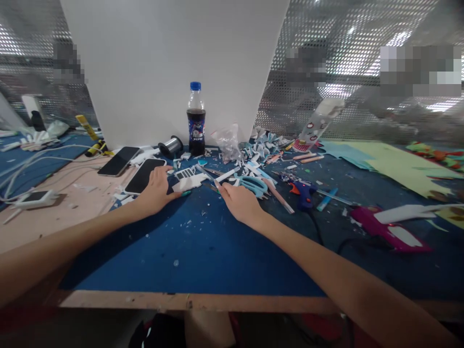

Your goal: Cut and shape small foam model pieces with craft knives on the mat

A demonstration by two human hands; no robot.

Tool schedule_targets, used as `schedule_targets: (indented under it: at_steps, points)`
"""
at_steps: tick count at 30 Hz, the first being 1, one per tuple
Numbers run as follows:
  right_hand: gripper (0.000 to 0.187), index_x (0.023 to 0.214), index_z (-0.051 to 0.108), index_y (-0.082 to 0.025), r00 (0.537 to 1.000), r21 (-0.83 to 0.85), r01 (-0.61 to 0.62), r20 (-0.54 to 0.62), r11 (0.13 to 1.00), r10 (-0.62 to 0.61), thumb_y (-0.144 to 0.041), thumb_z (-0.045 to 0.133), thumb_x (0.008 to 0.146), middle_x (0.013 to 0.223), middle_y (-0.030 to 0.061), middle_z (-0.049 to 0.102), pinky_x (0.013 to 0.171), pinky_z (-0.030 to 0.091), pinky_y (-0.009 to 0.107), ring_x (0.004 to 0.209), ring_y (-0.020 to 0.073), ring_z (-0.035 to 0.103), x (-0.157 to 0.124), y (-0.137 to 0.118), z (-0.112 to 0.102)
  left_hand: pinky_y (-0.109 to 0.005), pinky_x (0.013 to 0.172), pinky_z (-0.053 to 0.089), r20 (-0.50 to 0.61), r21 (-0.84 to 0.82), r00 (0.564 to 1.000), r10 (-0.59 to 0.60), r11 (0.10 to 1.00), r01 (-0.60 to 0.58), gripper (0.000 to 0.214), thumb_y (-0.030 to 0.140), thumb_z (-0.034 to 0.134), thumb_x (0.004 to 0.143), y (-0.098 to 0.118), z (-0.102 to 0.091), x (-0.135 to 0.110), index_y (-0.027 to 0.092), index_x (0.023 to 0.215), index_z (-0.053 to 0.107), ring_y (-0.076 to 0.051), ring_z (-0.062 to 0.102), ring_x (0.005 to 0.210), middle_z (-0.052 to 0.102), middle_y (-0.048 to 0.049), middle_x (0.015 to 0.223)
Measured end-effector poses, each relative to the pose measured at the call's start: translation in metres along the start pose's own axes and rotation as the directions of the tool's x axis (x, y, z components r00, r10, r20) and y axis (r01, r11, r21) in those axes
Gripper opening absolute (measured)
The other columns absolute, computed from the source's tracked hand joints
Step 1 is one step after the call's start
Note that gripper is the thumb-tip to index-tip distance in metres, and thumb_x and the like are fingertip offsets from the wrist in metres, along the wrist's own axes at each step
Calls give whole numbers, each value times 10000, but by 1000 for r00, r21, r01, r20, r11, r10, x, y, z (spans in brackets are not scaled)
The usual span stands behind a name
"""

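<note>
The right-hand grip [241, 200] hides the near end of a thin grey tool [206, 172]. The left-hand grip [156, 190] covers part of a black-screened, white-edged phone [142, 178]. The right edge cuts off pale-yellow paper [398, 169]; the perforated silvery partition [351, 104] is partly blurred.

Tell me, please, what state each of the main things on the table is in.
White piece: lying down, with a row of dark rectangles.
Cola bottle: upright, capped, partly full.
Bottle with white top: top in place.
Nearer phone: screen dark.
Farther phone: screen dark.
Silvery spool: wound.
Plastic bag: crumpled.
Teal scissors: lying down; blades open or closed, unclear.
Blue glue gun: lying on its side; power unclear.
</note>
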State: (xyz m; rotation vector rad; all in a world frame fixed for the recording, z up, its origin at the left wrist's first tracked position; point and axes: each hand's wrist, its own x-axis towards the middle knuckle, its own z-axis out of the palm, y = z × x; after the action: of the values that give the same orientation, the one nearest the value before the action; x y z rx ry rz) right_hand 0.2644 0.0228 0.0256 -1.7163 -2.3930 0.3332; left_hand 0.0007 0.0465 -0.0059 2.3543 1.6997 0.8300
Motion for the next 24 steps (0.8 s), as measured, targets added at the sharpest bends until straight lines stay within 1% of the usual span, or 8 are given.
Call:
schedule_targets:
  at_steps: [2,4,8,12,17,21,23,24]
  points:
    - [515,865,551,-144,999,25,32,-20,999,-32,-488,207,1035,622,0,513,458,325,243,485,109,428,0,-1,1,-588,1070,353,-1,-30,1000,-17,999,17,700,383,722,723,-4,1,5,169,1252,316,-388,421,1242,414,-159,1238]
    - [524,823,511,-158,998,49,50,-30,998,-49,-523,194,1023,592,-3,478,438,264,245,454,105,376,0,-2,2,-561,1029,413,12,-71,1000,-24,997,24,722,365,742,702,-3,0,10,176,1250,311,-367,464,1203,411,-157,1238]
    - [504,828,481,-168,997,110,75,-30,991,-72,-554,212,1010,571,-8,464,442,243,245,438,108,373,1,-1,2,-480,898,524,55,-150,998,-27,988,35,697,310,719,718,4,-3,10,184,1255,294,-256,579,995,398,-149,1243]
    - [510,974,522,-152,992,191,123,-18,974,-122,-580,245,999,543,-27,461,444,241,246,430,117,406,0,1,1,-471,868,539,88,-199,996,-25,979,42,680,318,703,726,9,-11,-9,182,1251,294,-210,596,891,413,-140,1206]
    - [599,1231,518,-132,991,253,134,-33,958,-129,-599,227,993,531,-35,448,435,212,253,415,128,396,0,2,2,-441,811,569,195,-254,981,15,967,36,647,377,682,728,8,-27,-31,184,1221,311,-232,625,909,488,-139,1154]
    - [608,1239,530,-111,992,264,121,-66,957,-108,-565,202,1004,553,-16,464,456,215,258,442,137,409,1,2,3,-451,827,569,293,-279,952,92,960,-7,521,382,681,730,22,-52,-31,190,1154,446,-267,642,955,585,-109,1071]
    - [588,1190,551,-112,992,261,116,-82,958,-98,-544,197,1009,575,-3,482,473,224,257,469,140,429,1,2,4,-488,994,483,257,-274,952,165,957,-91,390,387,678,763,36,-71,-41,213,1085,542,-284,563,1146,549,-97,1214]
    - [576,1159,561,-112,992,259,113,-88,959,-93,-536,201,1009,585,3,492,480,229,256,481,142,440,1,2,5,-502,1044,440,163,-242,954,250,948,-207,327,369,626,830,42,-81,-53,212,1107,553,-276,532,1198,548,-92,1235]
